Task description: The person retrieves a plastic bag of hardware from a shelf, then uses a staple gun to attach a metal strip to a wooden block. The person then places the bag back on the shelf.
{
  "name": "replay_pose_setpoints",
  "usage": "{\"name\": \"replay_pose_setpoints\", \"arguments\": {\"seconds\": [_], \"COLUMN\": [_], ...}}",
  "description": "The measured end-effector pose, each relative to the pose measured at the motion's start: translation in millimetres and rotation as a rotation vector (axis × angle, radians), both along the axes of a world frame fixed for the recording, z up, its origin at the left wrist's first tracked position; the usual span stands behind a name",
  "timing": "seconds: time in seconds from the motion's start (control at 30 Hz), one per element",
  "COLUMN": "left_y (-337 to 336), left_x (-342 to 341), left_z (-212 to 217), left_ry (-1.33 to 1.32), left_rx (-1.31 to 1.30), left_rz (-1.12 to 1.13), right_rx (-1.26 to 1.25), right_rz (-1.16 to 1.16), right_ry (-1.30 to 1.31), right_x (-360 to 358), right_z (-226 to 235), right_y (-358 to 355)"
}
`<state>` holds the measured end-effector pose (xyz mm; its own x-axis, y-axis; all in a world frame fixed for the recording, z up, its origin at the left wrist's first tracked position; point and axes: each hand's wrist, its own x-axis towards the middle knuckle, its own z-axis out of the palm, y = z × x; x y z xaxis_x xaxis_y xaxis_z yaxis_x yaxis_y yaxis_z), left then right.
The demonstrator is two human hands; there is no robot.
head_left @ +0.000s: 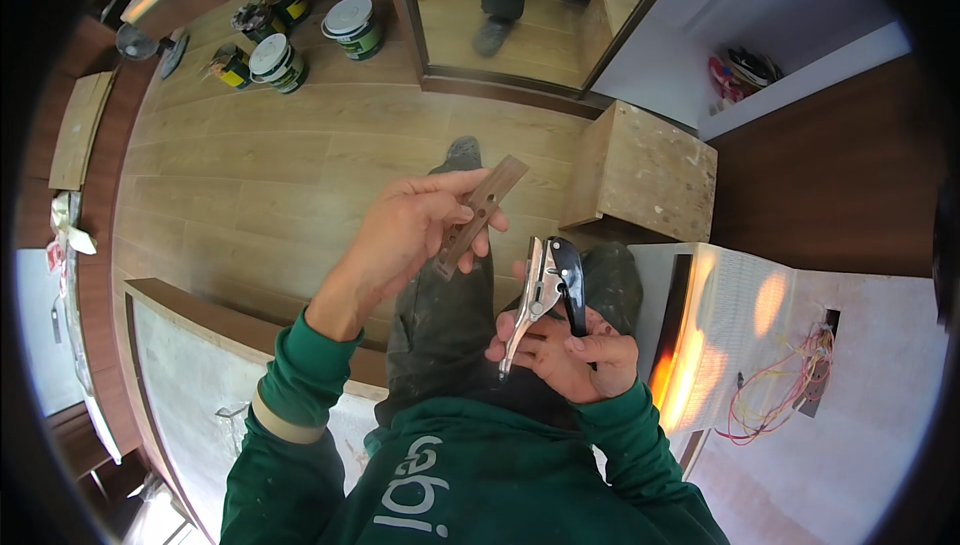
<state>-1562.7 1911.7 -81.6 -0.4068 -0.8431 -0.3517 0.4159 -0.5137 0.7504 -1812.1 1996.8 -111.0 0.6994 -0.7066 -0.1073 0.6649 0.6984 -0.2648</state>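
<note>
We hold a small wooden strip (478, 216) up in our left hand (410, 235), pinched between thumb and fingers near its lower half, its upper end free and tilted up to the right. It shows a couple of drilled holes along its face. The grip of that hand is narrow and closed on the strip. We judge the piece light and stiff, easy to turn between the fingertips — yet thin enough that it could split near the holes if squeezed or levered hard, so the sound wood between or below the holes seems the better place to take hold.

Our right hand (575, 350) is wrapped around the handles of a pair of locking pliers (548, 290), metal with one black handle, the nose pointing up toward the strip but apart from it. The grip here is closed on the tool; whether the plier nose itself is open or shut we cannot tell. The tool looks heavier and smooth, best held low on the handles as it is.

Below us lies a wood-plank floor (300, 155). A wooden box (645, 175) stands to our right, paint cans (300, 40) sit well apart at the far left, and loose coloured wires (790, 385) hang from a wall opening — all out of reach.
</note>
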Motion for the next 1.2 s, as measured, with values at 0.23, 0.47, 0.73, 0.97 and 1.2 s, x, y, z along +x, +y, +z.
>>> {"name": "replay_pose_setpoints", "arguments": {"seconds": [0.23,0.47,0.73,0.97,1.2], "left_y": [7.1,14.5,18.7,10.7,-15.8], "left_x": [-2.5,-13.5,-22.7,-30.1,-20.3], "left_z": [8.6,25.1,29.5,27.3,32.5], "left_ry": [-0.218,-0.310,-0.413,-0.526,-0.572], "left_rx": [-0.024,-0.042,-0.139,-0.183,-0.206], "left_rz": [-0.008,-0.131,-0.196,-0.254,-0.457], "right_rx": [-0.040,-0.103,-0.183,-0.253,-0.390], "right_rz": [0.083,0.059,0.014,0.027,0.107], "right_ry": [0.343,0.288,0.490,0.633,0.728], "right_x": [-7.3,-13.1,-20.7,-31.4,-57.6], "right_z": [-6.9,4.8,-0.2,-9.2,6.2], "right_y": [8.1,10.4,17.3,8.5,2.5]}}
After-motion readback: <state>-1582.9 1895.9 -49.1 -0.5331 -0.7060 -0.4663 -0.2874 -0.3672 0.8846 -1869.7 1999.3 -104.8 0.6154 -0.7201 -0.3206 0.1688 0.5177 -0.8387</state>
